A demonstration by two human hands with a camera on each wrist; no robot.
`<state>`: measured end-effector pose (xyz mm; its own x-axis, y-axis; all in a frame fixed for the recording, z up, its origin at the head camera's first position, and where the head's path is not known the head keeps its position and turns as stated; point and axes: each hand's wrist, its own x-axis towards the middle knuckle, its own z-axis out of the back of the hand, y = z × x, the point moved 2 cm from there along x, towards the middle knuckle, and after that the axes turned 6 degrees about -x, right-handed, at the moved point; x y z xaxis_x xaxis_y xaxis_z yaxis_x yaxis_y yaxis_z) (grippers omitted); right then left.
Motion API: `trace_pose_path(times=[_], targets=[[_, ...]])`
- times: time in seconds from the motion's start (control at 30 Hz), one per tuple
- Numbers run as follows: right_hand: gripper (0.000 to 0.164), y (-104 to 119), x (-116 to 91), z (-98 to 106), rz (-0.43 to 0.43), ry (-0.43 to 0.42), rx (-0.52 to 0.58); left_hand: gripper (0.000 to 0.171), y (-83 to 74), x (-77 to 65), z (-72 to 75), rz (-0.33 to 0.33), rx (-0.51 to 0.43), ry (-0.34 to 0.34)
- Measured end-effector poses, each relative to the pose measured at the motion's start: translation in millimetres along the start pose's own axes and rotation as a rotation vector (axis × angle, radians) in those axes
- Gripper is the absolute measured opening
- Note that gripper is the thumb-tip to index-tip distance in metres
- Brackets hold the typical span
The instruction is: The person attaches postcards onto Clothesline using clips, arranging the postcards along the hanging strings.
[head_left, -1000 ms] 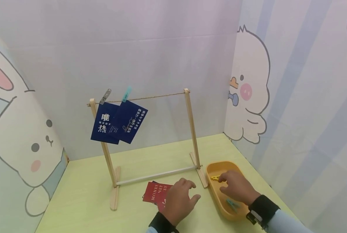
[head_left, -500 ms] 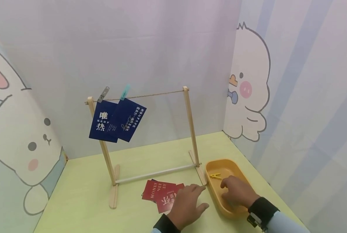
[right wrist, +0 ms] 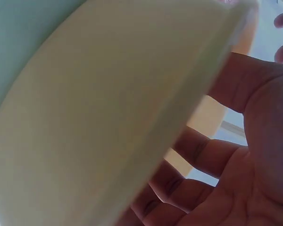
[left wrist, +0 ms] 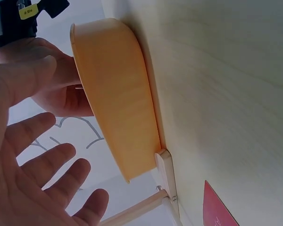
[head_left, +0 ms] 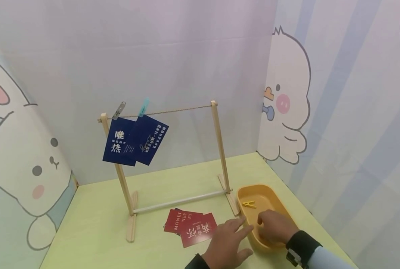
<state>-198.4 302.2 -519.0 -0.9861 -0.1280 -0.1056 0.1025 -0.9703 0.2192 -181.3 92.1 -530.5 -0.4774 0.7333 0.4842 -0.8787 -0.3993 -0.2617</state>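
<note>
"MONEY" is printed on the rear red card (head_left: 174,221), laid well in from the back edge of the surface (head_left: 92,228), with "NEY" and "EY" set beside it. On the front red card (head_left: 200,233), 满, 望 and 怀 can be made out. Large 唯 and 热 are borne by the left blue card (head_left: 114,153); on the right blue card (head_left: 147,130), 是我们一 can be read, its script being unclear. The yellow label (left wrist: 29,12) on a black band (left wrist: 16,28) is too small to be read.

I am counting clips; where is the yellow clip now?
In the head view, the yellow clip lies inside the orange tray, near its left edge, beyond the right hand.
</note>
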Motion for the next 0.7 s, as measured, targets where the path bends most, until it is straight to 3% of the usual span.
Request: trace_pose_path(times=[0.3, 0.7], targets=[[0.02, -4.2, -4.7, -8.4, -0.03, 0.037, -0.01, 0.062, -11.8, -0.6, -9.6, -0.095, 0.009, -0.028], [0.022, -3.7, -7.4, -12.0, -0.004, 0.013, -0.035, 0.054, -15.3, -3.2, -21.2, -0.145, 0.015, 0.042]])
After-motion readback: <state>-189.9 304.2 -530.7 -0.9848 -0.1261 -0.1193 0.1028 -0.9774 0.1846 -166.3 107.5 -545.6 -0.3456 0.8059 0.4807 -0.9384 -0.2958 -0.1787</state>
